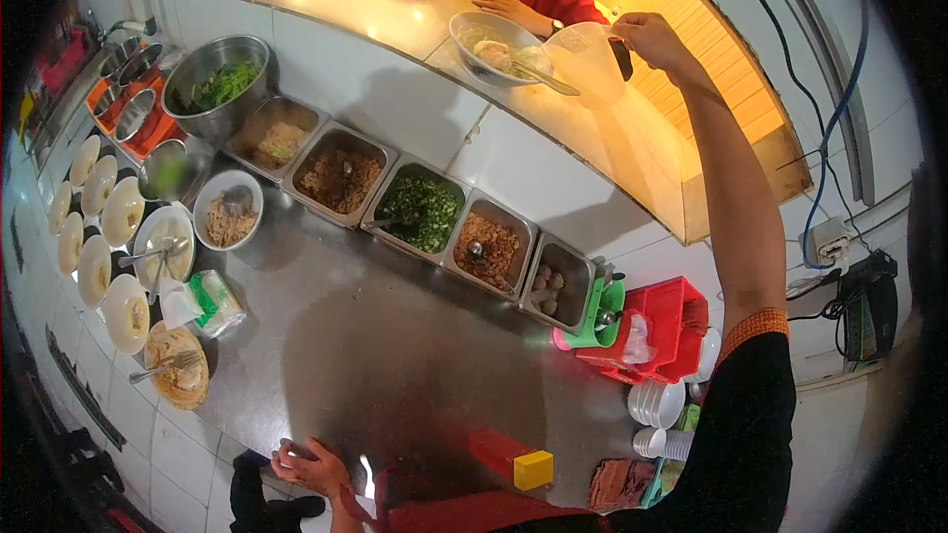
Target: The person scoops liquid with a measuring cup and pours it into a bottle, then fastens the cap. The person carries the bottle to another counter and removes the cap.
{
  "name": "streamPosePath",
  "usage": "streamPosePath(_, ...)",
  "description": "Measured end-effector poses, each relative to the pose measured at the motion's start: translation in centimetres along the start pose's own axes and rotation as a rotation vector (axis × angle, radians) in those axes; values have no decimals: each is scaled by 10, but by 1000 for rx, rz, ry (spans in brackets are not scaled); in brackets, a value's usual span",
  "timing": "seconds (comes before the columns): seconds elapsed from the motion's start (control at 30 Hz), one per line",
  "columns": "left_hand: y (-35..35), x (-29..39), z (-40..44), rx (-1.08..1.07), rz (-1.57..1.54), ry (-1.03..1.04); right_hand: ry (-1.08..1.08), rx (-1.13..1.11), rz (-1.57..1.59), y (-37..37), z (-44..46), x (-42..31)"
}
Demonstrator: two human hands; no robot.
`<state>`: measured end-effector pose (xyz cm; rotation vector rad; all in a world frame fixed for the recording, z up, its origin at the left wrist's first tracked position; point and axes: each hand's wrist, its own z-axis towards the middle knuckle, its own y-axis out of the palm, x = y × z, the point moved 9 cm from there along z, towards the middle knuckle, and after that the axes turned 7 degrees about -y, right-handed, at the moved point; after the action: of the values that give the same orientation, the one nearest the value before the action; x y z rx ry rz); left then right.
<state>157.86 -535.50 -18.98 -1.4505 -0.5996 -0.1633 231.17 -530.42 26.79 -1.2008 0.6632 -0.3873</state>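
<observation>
My right hand (652,42) is stretched out to the serving ledge, its fingers closed on the edge of a translucent white plastic piece (587,64) whose kind I cannot make out. Just beside that piece, a bowl (462,38) stands on the ledge with pale food and broth in it, and a spoon (549,80) leans over its rim. My left hand (314,471) is low at the front edge of the steel counter (395,365). Its fingers are apart and nothing shows in them.
Behind the ledge (395,15), a person in red rests both hands near the bowl. Metal trays (420,205) of toppings line the wall. Several pale bowls (123,212) stand left. Red baskets (671,321) and stacked white bowls (657,403) are right; a red-and-yellow box (533,470) lies in front.
</observation>
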Motion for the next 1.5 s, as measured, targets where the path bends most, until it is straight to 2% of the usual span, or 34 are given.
streamPosePath(0.07,-1,-3,-1,25,14,21,-1,16,18,1,2,6)
streamPosePath(0.13,2,-6,0,21,3,4,-104,0,39,3,8,1)
streamPosePath(0.33,1,-3,1,-15,36,-43,-61,4,-20,-1,2,-16)
streamPosePath(0.43,-1,-3,0,29,65,16,-60,24,-27,-2,-4,-20)
streamPosePath(0.77,-5,2,-2,9,37,15,-45,8,-5,1,-8,-11)
streamPosePath(0.83,-5,4,-2,-9,34,-4,149,-16,159,7,-18,9)
streamPosePath(0.87,-5,2,-2,-3,34,-2,149,-13,166,10,-21,19)
streamPosePath(0.93,-2,-1,-2,27,46,2,240,20,454,22,-34,49)
streamPosePath(1.0,-1,-2,-2,59,43,22,292,121,534,23,-69,44)
streamPosePath(1.07,-5,-1,-3,91,46,56,359,219,839,25,-106,48)
streamPosePath(1.2,0,-1,-3,124,26,127,382,280,1050,22,-186,60)
streamPosePath(1.27,4,-8,0,31,-16,66,412,299,1075,19,-236,76)
streamPosePath(1.4,1,-7,-1,75,17,57,457,323,991,4,-354,103)
streamPosePath(1.47,-3,1,-4,67,88,189,406,340,832,-14,-433,112)
streamPosePath(1.5,-2,-3,-2,42,37,135,446,305,787,-21,-475,117)
